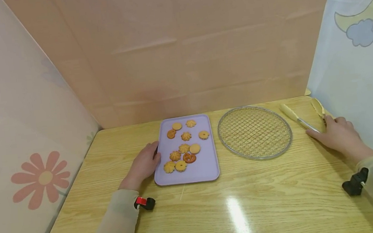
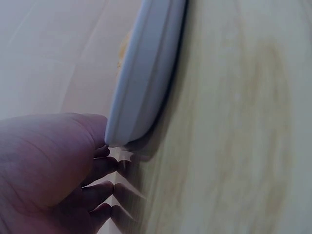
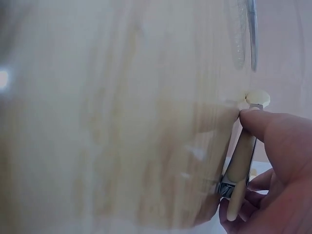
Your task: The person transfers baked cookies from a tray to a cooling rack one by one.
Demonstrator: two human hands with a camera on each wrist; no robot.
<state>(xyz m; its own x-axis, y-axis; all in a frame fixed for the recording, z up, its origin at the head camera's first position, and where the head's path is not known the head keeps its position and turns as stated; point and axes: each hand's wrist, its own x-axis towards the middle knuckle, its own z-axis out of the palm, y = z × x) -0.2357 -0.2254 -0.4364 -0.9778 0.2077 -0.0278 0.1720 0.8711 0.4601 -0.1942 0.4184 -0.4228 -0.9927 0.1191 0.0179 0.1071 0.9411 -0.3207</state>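
A lilac tray [image 1: 208, 170] lies flat on the table with cookies on it. The cookies are flower-shaped [image 1: 185, 136], round plain [image 1: 194, 148], ring [image 1: 180, 165] and pretzel-shaped [image 1: 189, 158]. My left hand [image 1: 142, 164] rests at the tray's left edge. In the left wrist view its thumb [image 2: 87, 129] meets the tray rim [image 2: 141, 87], and the other fingertips touch the tabletop beside it. At the far right, my right hand [image 1: 341, 137] holds metal tongs [image 1: 308, 125] with cream tips spread apart. Thumb and fingers lie on opposite sides of the tongs' handles [image 3: 241, 161].
A round wire rack [image 1: 254, 132] lies between the tray and the tongs. The wooden table [image 1: 195, 213] meets a tan backdrop [image 1: 180, 57] behind and printed white panels [image 1: 35, 120] at both sides.
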